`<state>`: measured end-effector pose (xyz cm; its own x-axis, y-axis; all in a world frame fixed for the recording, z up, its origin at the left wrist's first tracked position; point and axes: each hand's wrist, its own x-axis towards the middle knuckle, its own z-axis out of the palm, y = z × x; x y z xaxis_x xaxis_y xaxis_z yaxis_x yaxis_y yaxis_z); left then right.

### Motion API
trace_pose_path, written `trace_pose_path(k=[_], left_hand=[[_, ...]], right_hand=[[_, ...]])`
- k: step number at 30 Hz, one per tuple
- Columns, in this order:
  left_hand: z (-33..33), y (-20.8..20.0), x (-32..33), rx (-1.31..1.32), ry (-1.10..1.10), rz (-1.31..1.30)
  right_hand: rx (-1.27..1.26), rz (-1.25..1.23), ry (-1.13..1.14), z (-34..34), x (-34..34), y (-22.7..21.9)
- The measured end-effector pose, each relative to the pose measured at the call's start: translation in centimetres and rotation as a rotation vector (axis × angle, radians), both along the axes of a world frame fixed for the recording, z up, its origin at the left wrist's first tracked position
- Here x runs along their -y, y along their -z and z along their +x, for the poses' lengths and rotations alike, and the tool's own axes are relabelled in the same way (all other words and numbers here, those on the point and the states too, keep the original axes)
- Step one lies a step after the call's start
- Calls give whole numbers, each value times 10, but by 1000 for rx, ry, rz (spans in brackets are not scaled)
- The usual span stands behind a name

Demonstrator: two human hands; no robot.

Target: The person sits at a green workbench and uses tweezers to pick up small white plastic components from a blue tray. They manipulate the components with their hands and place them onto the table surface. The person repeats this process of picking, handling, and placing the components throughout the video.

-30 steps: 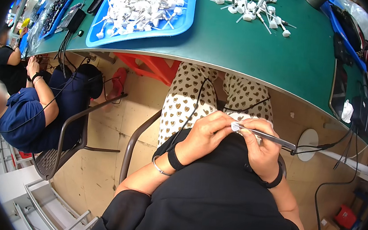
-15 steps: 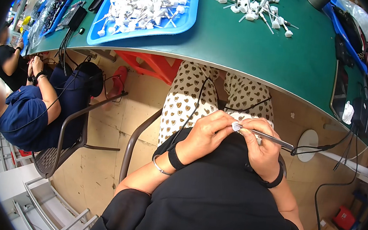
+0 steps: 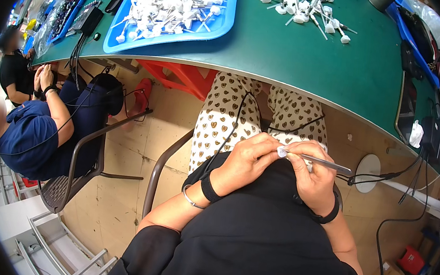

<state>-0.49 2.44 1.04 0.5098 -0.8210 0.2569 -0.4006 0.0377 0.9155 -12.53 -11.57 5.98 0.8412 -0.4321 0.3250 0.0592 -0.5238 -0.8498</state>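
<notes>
Over my lap, my left hand pinches a small white plastic part between thumb and fingertips. Beside it, my right hand is closed round a slim metal tool that looks like tweezers. The tool's back end sticks out to the right, while its tip meets the white part. Fingers hide the exact contact and any stem on the part. Similar white pieces with thin stems fill a blue tray on the green table. A loose pile of the same white pieces lies right of the tray.
A person in blue sits at the left, with another in black beyond. Cables hang at the right, near a crumpled white piece at the table edge. A red stool stands under the table.
The back end of the tool in my right hand has tilted slightly upward. Both hands stay in nearly the same place. At the far left, the person in black has shifted to a more upright pose.
</notes>
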Motion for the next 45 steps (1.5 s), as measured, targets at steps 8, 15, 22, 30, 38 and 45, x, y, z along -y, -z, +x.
trace_pose_path(k=[8,15,22,30,38,45], left_hand=[[-2,1,-2,11,1,30],[-2,3,-3,-54,9,14],[4,-5,1,-152,-27,-37],[127,-118,11,457,-532,-310],[192,-136,70,973,-386,-131],[119,-114,197,1053,100,112]], right_hand=[[-13,-155,-51,3,1,-2],[-7,35,-48,-3,5,4],[171,482,66,-11,3,9],[194,461,72,-16,6,5],[192,391,91,-22,13,4],[151,327,124,-29,17,1]])
